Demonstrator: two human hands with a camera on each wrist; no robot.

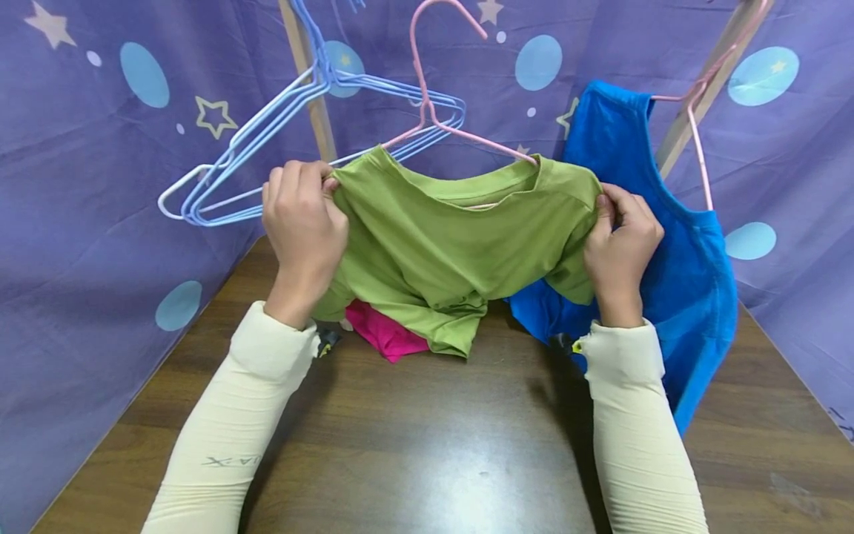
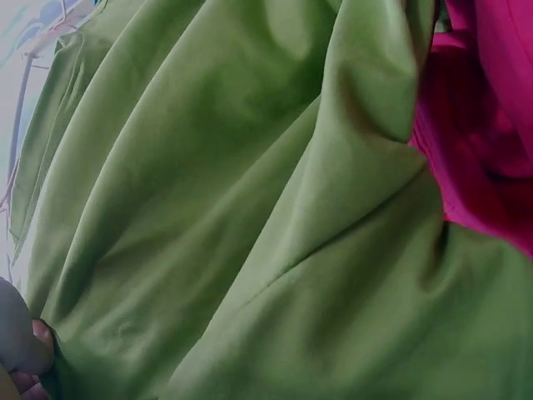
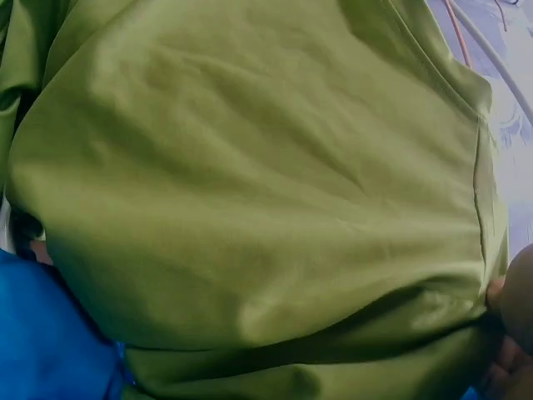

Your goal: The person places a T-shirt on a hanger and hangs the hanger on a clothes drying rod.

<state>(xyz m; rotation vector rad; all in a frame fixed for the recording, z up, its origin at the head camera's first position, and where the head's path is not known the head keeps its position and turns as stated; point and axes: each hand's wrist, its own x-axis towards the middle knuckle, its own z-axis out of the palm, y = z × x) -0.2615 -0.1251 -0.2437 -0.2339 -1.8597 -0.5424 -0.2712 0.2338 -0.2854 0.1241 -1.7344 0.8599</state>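
Observation:
A green T-shirt (image 1: 460, 237) hangs over a pink hanger (image 1: 427, 81), whose hook and upper arms rise out of the neck opening. My left hand (image 1: 303, 222) pinches the shirt at its left shoulder. At the opposite shoulder, my right hand (image 1: 623, 237) pinches the cloth between thumb and fingers. The wrist views are mostly filled by the green cloth (image 2: 216, 208), with left fingertips (image 2: 42, 342) at the lower left corner and right fingertips (image 3: 497, 296) at the lower right edge. The hanger's lower bar is largely hidden inside the shirt.
Several blue hangers (image 1: 247, 148) hang at the back left near a wooden post (image 1: 323, 133). A blue sleeveless top (image 1: 694, 297) hangs on another pink hanger (image 1: 697, 141) at right. Pink cloth (image 1: 387, 334) lies on the brown table (image 1: 414, 430), partly under the shirt.

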